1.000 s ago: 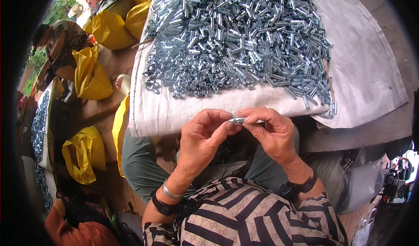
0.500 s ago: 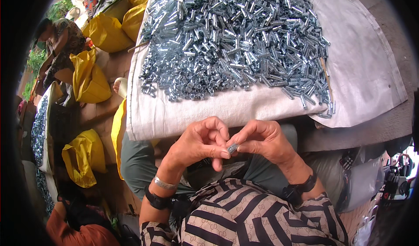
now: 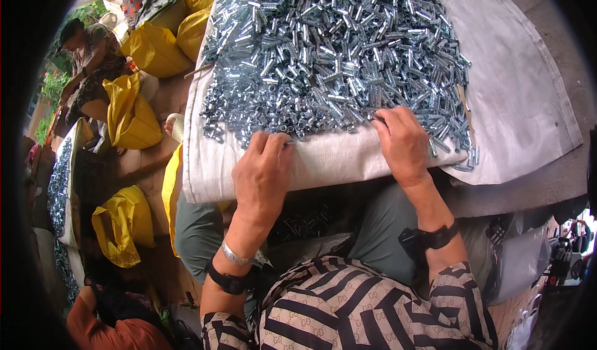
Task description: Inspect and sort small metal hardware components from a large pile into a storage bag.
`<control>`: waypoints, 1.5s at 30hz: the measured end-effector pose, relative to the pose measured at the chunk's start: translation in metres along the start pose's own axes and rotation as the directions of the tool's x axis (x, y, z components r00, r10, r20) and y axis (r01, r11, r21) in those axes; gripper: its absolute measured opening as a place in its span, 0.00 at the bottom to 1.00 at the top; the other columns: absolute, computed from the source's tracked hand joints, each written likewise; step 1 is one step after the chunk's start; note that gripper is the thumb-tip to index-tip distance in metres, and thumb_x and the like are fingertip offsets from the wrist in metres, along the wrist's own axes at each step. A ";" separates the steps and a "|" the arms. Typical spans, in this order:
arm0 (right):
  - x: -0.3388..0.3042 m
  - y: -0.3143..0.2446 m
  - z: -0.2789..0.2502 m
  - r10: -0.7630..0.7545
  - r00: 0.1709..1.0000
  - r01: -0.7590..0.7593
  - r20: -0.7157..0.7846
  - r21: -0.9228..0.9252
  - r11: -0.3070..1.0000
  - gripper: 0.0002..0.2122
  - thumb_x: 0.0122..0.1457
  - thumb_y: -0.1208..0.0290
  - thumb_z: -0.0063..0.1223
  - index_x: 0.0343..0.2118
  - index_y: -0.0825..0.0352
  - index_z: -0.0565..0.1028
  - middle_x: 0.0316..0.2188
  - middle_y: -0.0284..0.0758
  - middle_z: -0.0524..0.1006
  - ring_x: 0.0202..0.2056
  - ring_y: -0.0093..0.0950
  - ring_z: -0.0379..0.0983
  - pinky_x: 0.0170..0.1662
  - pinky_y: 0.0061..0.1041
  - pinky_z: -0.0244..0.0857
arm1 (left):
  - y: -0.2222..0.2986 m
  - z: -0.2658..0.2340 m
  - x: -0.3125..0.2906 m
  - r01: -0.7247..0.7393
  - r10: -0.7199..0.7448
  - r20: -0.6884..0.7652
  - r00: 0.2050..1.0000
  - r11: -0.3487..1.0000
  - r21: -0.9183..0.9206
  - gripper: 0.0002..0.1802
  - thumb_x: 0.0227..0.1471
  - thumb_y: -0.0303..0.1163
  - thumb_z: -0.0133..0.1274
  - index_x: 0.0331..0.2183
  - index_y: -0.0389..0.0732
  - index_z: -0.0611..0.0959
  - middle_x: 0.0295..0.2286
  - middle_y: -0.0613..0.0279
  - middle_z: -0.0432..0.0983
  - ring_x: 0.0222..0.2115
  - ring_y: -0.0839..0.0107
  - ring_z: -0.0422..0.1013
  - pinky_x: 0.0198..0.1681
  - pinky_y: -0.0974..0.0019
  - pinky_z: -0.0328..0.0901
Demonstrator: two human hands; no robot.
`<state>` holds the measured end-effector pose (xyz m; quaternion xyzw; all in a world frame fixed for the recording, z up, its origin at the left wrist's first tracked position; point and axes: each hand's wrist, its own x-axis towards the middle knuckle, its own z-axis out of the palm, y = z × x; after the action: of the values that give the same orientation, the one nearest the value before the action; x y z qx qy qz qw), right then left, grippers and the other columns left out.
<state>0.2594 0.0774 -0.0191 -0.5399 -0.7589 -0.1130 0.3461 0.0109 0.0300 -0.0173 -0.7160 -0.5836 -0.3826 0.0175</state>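
- Plainly, your left hand [image 3: 261, 173] is at the near edge of the short metal rings [image 3: 283, 121], fingers bunched; whether they pinch one, I cannot tell.
- Your right hand [image 3: 403, 146] is by the longer metal tubes [image 3: 385, 51], thumb and forefinger close; its grip is unclear.
- Both kinds lie heaped on white cloth [image 3: 336, 165].

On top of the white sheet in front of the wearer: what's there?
A broad pile of silvery metal pieces: short rings near left, mostly longer tube-like ones elsewhere; a thin stick along its right edge. The pile hides its lower layers and the white sheet beneath.
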 end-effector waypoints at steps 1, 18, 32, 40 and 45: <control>0.000 0.001 0.000 -0.018 1.000 0.018 -0.010 -0.013 1.000 0.11 0.48 0.76 0.64 0.36 0.64 0.76 0.33 0.34 0.75 0.35 0.36 0.74 0.36 0.34 0.68 | 0.001 -0.001 0.000 -0.005 0.005 -0.021 1.000 1.000 0.005 0.08 0.48 0.28 0.61 0.34 0.44 0.81 0.30 0.62 0.75 0.24 0.61 0.73 0.29 0.61 0.67; -0.036 -0.080 -0.047 0.066 0.954 -0.269 0.293 0.735 0.623 0.08 0.57 0.79 0.58 0.41 0.69 0.77 0.33 0.38 0.78 0.32 0.28 0.76 0.37 0.23 0.69 | 0.018 -0.023 -0.028 0.543 -0.337 0.486 0.807 0.098 -0.834 0.11 0.54 0.22 0.57 0.41 0.32 0.81 0.34 0.57 0.80 0.34 0.72 0.77 0.41 0.72 0.72; -0.030 -0.095 -0.044 -0.079 0.976 -0.094 0.202 0.720 0.687 0.10 0.55 0.82 0.59 0.40 0.69 0.78 0.36 0.39 0.79 0.37 0.32 0.78 0.38 0.26 0.72 | 0.013 -0.030 -0.045 0.529 -0.261 0.482 0.836 0.156 -0.834 0.18 0.55 0.20 0.57 0.48 0.31 0.78 0.36 0.59 0.80 0.38 0.72 0.77 0.44 0.72 0.73; -0.034 -0.097 -0.042 -0.109 0.978 -0.054 0.177 0.723 0.689 0.10 0.54 0.82 0.59 0.40 0.68 0.79 0.36 0.39 0.79 0.36 0.33 0.78 0.38 0.27 0.72 | 0.019 -0.028 -0.053 0.475 -0.265 0.449 0.853 0.037 -0.879 0.20 0.54 0.18 0.56 0.49 0.33 0.72 0.39 0.57 0.77 0.39 0.73 0.75 0.44 0.72 0.71; -0.036 -0.094 -0.038 -0.127 0.978 -0.034 0.166 0.725 0.688 0.11 0.54 0.82 0.60 0.40 0.67 0.79 0.36 0.39 0.79 0.35 0.32 0.79 0.37 0.26 0.73 | 0.017 -0.027 -0.056 0.467 -0.275 0.427 0.861 0.096 -0.879 0.19 0.54 0.17 0.56 0.48 0.33 0.73 0.39 0.56 0.77 0.40 0.73 0.76 0.45 0.73 0.71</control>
<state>0.1964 -0.0066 0.0045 -0.3487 -0.7864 0.2420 0.4487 0.0098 -0.0343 -0.0224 -0.4207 -0.3729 -0.5949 -0.5745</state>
